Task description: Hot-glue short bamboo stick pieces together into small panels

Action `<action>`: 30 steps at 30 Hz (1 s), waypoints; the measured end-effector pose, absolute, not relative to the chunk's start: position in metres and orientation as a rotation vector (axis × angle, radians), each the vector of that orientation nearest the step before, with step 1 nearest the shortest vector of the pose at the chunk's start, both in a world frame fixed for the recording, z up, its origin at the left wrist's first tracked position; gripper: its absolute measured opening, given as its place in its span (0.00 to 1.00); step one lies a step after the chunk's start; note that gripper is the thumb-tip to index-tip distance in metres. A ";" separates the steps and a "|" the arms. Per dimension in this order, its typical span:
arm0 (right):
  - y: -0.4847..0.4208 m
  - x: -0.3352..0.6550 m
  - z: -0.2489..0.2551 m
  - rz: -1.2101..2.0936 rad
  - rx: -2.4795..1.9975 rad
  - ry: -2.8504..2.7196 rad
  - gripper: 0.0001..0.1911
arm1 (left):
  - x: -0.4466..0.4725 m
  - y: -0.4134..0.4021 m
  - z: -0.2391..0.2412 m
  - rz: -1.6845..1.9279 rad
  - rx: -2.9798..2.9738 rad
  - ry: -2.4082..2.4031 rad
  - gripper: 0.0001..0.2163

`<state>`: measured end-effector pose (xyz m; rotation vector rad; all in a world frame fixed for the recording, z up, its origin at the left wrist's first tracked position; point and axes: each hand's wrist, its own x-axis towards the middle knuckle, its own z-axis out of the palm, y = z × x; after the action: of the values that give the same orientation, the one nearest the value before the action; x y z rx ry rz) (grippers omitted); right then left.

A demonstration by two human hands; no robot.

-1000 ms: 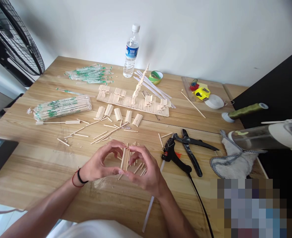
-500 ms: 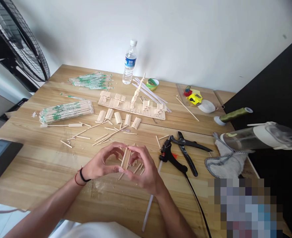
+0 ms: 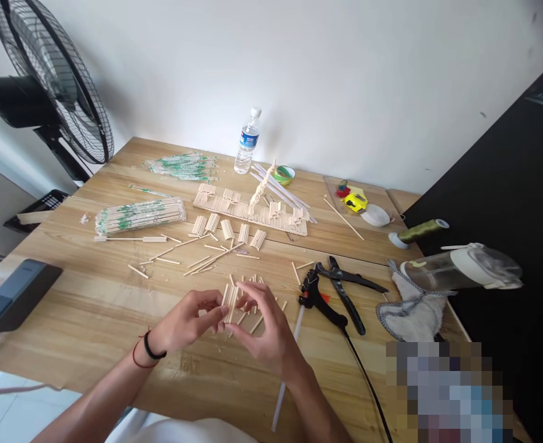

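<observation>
A small panel of wooden sticks (image 3: 230,303) lies side by side in my hands above the table. My left hand (image 3: 200,317) pinches its left side, the thumb laid over the front. My right hand (image 3: 266,326) curves around the right side, thumb at the lower end and fingertips by the upper end. Loose cut sticks (image 3: 257,317) lie under and behind my hands. Beyond them are several finished stick panels (image 3: 227,229) in a row. Farther back stands a long stick-built base (image 3: 266,214) with small raised pieces and a slanted, twisted post (image 3: 262,189).
Right of my hands lie a black glue gun (image 3: 315,295) with a cord and black-handled cutters (image 3: 345,292). A cloth (image 3: 409,307) and a clear cup (image 3: 455,267) are farther right. Wrapped stick bundles (image 3: 142,215), a water bottle (image 3: 247,144) and a fan (image 3: 63,80) are left and back.
The view has shifted, so the table things appear lower. My left thumb has moved onto the panel's front, and the right fingers are more spread around its ends.
</observation>
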<state>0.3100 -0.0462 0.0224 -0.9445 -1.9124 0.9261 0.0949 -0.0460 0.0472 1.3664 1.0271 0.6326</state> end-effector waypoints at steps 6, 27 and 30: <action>-0.066 0.284 0.019 1.015 -0.978 -1.920 0.40 | 0.077 -0.075 0.028 0.682 1.291 1.122 0.20; -0.128 0.232 0.056 0.941 -1.131 -1.968 0.34 | 0.003 -0.136 0.000 0.993 1.366 0.660 0.37; -0.141 0.235 0.057 1.025 -1.190 -1.909 0.34 | 0.002 -0.142 -0.004 0.964 1.383 0.655 0.36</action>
<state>0.2347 -0.1414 0.0575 -1.1903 -1.9087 1.0255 0.0025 -0.1416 -0.0044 1.3825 0.6552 0.9636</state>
